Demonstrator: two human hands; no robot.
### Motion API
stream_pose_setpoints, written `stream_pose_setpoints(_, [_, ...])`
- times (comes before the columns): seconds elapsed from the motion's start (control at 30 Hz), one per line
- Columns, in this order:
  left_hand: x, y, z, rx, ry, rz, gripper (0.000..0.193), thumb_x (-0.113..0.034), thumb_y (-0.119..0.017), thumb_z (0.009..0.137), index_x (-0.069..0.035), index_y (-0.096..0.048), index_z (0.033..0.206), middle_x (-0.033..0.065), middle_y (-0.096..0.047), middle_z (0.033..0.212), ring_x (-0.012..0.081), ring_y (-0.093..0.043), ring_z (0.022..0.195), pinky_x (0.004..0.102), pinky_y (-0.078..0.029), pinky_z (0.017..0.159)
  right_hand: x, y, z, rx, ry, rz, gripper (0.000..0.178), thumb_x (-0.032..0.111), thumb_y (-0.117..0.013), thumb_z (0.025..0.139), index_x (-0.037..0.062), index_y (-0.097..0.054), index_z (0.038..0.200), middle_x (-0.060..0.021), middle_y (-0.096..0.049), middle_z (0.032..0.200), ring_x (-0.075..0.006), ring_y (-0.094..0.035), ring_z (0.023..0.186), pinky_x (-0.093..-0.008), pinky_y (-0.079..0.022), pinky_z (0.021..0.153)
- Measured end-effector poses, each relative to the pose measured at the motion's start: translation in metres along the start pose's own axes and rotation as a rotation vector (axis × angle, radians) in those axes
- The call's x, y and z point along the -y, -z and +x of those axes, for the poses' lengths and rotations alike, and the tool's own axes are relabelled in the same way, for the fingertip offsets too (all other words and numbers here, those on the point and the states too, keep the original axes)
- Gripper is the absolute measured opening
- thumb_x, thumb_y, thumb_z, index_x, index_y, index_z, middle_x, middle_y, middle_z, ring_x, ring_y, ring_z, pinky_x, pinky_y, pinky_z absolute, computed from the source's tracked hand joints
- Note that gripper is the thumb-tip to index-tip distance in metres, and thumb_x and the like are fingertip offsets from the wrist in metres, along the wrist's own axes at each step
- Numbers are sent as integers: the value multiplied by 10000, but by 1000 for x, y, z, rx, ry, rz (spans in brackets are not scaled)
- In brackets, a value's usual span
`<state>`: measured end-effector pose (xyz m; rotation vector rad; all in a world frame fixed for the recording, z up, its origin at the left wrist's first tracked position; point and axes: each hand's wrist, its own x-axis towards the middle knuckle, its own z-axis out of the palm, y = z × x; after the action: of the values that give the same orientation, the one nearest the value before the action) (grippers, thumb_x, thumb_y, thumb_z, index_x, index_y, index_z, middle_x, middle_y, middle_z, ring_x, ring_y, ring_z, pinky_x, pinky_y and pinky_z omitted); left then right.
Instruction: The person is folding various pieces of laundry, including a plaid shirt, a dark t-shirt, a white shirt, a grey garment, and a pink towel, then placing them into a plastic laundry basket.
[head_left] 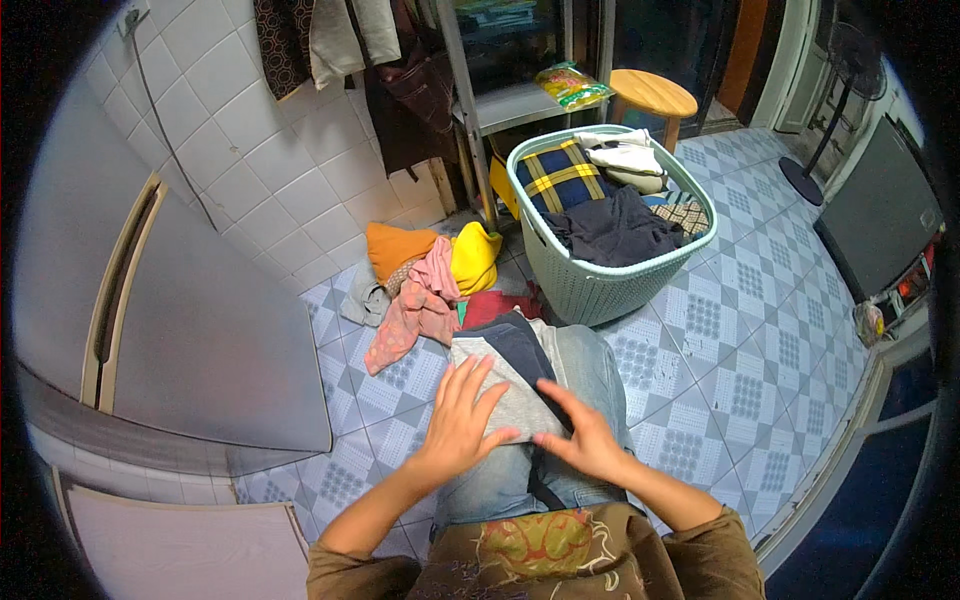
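one camera sits on the person's head and looks down, close to the lap, with the tiled floor (740, 330) bending round the edges.

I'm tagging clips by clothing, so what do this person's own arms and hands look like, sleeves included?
Both forearms are bare from the elbow down. Short olive-brown sleeves end near the elbows and belong to a top with a red and green print on the front. The left hand and right hand wear no gloves, and no rings, watch or bracelets are visible.
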<state>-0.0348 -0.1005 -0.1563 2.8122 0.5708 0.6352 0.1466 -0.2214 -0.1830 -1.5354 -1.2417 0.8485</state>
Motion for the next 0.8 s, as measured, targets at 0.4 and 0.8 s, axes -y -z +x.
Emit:
stream_pose_setpoints(0.4, [-3, -40, -80, -365, 875, -1209, 413, -4, -602, 776, -29, -504, 1176, 95, -576, 835, 209, -503, 933, 320, -403, 818, -24, -14, -28, -1, 274, -495, 634, 92, -719, 669, 184, -508, 1260, -106, -483, 950, -273, -465, 904, -384, -328, 819])
stream_pose_setpoints(0.8, [28, 5, -6, -352, 181, -42, 366, 22, -594, 555, -101, -631, 898, 114, -461, 847, 300, -446, 860, 421, -342, 822, 11, 33, 47, -166, 541, -763, 362, -6, -609, 589, 88, -547, 932, -120, -489, 898, -305, -489, 884, -411, -399, 738])
